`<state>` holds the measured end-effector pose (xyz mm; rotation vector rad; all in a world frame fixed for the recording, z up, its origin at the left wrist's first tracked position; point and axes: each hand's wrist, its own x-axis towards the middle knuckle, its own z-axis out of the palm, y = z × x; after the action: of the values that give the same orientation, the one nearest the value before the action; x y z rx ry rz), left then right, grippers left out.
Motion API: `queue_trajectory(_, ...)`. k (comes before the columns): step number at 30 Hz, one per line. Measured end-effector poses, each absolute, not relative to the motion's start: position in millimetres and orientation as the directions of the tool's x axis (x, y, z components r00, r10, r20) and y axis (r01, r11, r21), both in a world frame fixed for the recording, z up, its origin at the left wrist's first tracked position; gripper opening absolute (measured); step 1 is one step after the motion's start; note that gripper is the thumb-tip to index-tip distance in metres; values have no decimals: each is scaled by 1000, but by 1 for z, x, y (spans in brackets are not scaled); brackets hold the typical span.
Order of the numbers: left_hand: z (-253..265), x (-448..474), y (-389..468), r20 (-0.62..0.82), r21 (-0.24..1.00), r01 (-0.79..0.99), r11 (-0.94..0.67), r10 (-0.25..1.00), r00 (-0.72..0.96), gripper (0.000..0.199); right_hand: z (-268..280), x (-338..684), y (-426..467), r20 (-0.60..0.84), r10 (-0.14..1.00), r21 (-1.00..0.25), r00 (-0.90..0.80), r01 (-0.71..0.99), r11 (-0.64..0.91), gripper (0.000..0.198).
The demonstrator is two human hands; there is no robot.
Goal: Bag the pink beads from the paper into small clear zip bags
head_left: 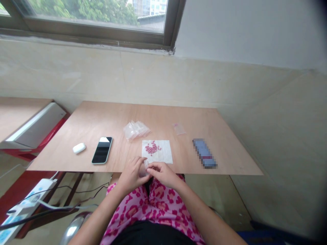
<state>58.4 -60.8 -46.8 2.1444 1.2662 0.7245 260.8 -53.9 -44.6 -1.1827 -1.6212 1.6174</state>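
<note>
At the table's front edge, my left hand (135, 174) is closed on a small clear plastic bag (144, 166), thumb and fingers at its sides. My right hand (161, 172) pinches the same bag from the other side, near its upper part. What is inside the bag I cannot make out. Just beyond my hands lies a white paper sheet (165, 153), with a scatter of small pink-red beads (152, 148) on its left half. A pile of clear plastic bags (136, 130) rests behind the sheet to the left, and a single flat bag (179, 129) lies behind it to the right.
On the wooden table (194, 119) a phone (102, 150) and a white earbud case (79, 148) lie to the left. A pixelated dark oblong object (204, 153) lies to the right. A power strip (30, 200) with cables sits below the table at left.
</note>
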Motion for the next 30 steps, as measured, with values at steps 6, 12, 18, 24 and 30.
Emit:
queue_trajectory(6,-44,55,-59,182,664,598,-449,872,454,52,-49,260,-56,-213,848,-970,-485,211,-123,23)
queue_trajectory(12,-45,53,-62,113,669,594,-446,851,512,52,-32,259,-62,-144,792,-962,-594,272,30,11)
queue_trajectory(18,-44,54,-65,68,711,571,-410,849,525,44,-41,257,-66,-161,779,-946,-606,319,53,18)
queue_trajectory(24,-46,51,-64,63,718,585,-378,871,487,44,-42,261,-65,-170,761,-951,-626,306,40,20)
queue_trajectory(30,-50,42,-53,78,691,647,-323,923,378,39,-48,273,-39,-88,949,-898,-304,437,57,24)
